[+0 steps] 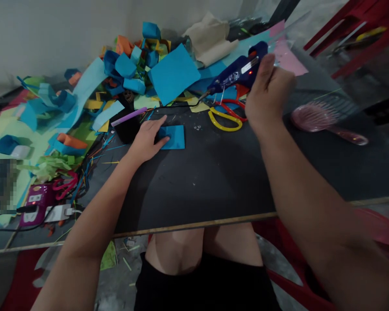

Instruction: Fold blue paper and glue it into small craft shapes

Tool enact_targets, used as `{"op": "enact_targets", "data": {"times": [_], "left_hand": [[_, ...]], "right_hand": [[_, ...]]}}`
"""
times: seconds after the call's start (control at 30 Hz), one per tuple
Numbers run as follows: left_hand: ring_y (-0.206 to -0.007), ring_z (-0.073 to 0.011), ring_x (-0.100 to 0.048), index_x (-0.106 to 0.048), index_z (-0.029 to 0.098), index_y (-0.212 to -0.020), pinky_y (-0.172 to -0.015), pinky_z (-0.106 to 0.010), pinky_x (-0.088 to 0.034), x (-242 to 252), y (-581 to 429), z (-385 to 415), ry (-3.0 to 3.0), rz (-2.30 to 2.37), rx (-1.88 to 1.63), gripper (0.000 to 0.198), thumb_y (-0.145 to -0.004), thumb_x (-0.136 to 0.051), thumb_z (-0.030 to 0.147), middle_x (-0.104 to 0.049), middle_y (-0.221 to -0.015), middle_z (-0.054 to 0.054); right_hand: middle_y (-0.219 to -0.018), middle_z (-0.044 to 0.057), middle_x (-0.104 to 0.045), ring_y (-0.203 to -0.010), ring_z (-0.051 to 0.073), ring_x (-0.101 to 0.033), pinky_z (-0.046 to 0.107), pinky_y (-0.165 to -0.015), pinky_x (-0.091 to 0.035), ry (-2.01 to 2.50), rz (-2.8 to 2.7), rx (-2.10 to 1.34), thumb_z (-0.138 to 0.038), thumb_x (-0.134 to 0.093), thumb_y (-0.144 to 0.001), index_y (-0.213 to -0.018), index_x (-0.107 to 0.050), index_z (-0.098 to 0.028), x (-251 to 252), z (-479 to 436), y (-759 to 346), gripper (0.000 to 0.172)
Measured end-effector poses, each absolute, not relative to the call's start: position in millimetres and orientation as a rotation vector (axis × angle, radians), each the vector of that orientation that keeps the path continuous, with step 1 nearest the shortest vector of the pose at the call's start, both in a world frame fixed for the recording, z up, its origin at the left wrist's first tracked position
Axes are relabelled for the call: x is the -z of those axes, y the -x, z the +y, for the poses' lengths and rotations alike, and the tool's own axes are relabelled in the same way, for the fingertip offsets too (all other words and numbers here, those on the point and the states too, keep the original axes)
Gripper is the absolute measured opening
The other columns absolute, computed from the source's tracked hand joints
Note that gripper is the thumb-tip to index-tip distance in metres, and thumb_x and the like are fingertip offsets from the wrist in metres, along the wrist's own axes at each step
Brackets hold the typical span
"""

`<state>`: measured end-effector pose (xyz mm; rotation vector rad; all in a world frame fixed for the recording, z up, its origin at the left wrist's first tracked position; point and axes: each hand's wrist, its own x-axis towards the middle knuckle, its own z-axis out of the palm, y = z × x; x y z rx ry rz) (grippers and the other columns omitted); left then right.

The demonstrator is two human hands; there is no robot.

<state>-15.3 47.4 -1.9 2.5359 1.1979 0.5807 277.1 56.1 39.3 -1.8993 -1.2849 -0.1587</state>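
Observation:
A dark blue hot glue gun (235,73) is in my right hand (269,95), its fingers wrapped round the handle and its nozzle pointing left and down over the table. A small red light glows on the gun's side. My left hand (149,137) rests on the table with fingers stretched out, the thumb lying on a small flat rectangle of blue paper (177,137). Touching or close behind that hand are a black block-like thing (125,129) and a purple strip (129,117). Yellow-handled scissors (225,123) lie below the glue gun, beside a red-orange handle (231,108).
Curled blue and orange paper pieces (125,65) are heaped at the back, next to a blue sheet (174,74). A pink hairbrush (314,116) lies at right. At left are a purple power socket (38,203) and a white plug (58,212). The table edge (194,225) runs before my knees.

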Motion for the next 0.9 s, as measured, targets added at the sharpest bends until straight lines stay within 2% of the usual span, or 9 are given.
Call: {"op": "enact_targets", "data": {"times": [0.07,0.17,0.3,0.47,0.63,0.77,0.9], "left_hand": [[-0.127,-0.0296,-0.052,-0.042,0.019,-0.147,-0.103,-0.049,-0.048,0,16,46,-2.519,1.180,-0.576,0.058,-0.092,-0.057,0.031,-0.061,-0.134,-0.014],[-0.117,-0.0262,-0.059,-0.047,0.021,-0.143,-0.097,-0.044,-0.051,-3,16,44,-2.466,1.181,-0.583,0.055,-0.090,-0.061,0.031,-0.067,-0.125,-0.010],[-0.098,-0.0200,-0.065,-0.056,0.021,-0.135,-0.088,-0.036,-0.053,-4,16,44,-2.408,1.208,-0.633,0.054,-0.084,-0.070,0.029,-0.073,-0.110,-0.007],[-0.082,-0.0165,-0.064,-0.067,0.021,-0.119,-0.077,-0.031,-0.052,-1,16,48,-2.349,1.244,-0.668,0.045,-0.076,-0.077,0.029,-0.074,-0.098,-0.005],[-0.076,-0.0148,-0.061,-0.070,0.023,-0.113,-0.069,-0.028,-0.050,-2,17,47,-2.306,1.243,-0.714,0.037,-0.077,-0.076,0.033,-0.073,-0.093,-0.004],[-0.074,-0.0154,-0.060,-0.071,0.024,-0.111,-0.066,-0.028,-0.048,-2,17,47,-2.332,1.245,-0.689,0.033,-0.081,-0.072,0.035,-0.070,-0.088,-0.003],[-0.078,-0.0165,-0.060,-0.070,0.024,-0.114,-0.068,-0.029,-0.047,-1,17,48,-2.385,1.225,-0.638,0.033,-0.083,-0.069,0.034,-0.070,-0.091,-0.004]], "right_hand": [[-0.055,0.001,-0.041,-0.055,0.013,-0.037,0.036,-0.064,-0.017,1.918,-1.278,0.178,-0.043,-0.013,-0.105,-0.061,-0.051,-0.016,-38,57,-279,0.064],[-0.062,0.009,-0.056,-0.061,0.017,-0.051,0.037,-0.065,-0.021,1.947,-1.324,0.220,-0.040,-0.011,-0.106,-0.071,-0.063,-0.011,-30,60,-284,0.069],[-0.076,0.018,-0.067,-0.070,0.020,-0.058,0.037,-0.069,-0.027,2.005,-1.480,0.184,-0.028,-0.021,-0.105,-0.083,-0.070,-0.008,-15,69,-295,0.057],[-0.067,0.015,-0.065,-0.066,0.023,-0.056,0.037,-0.065,-0.033,2.153,-1.538,0.052,-0.033,-0.044,-0.094,-0.071,-0.071,-0.013,-8,75,-304,0.041],[-0.066,0.013,-0.066,-0.076,0.029,-0.061,0.039,-0.066,-0.042,2.098,-1.557,-0.009,-0.031,-0.055,-0.083,-0.069,-0.071,-0.017,-9,72,-305,0.025],[-0.069,0.012,-0.067,-0.081,0.030,-0.062,0.042,-0.070,-0.046,2.014,-1.615,-0.024,-0.033,-0.057,-0.082,-0.068,-0.069,-0.019,-8,70,-306,0.024],[-0.068,0.012,-0.065,-0.082,0.031,-0.062,0.043,-0.070,-0.046,2.014,-1.625,-0.019,-0.040,-0.058,-0.084,-0.065,-0.064,-0.019,-8,69,-304,0.029]]}}
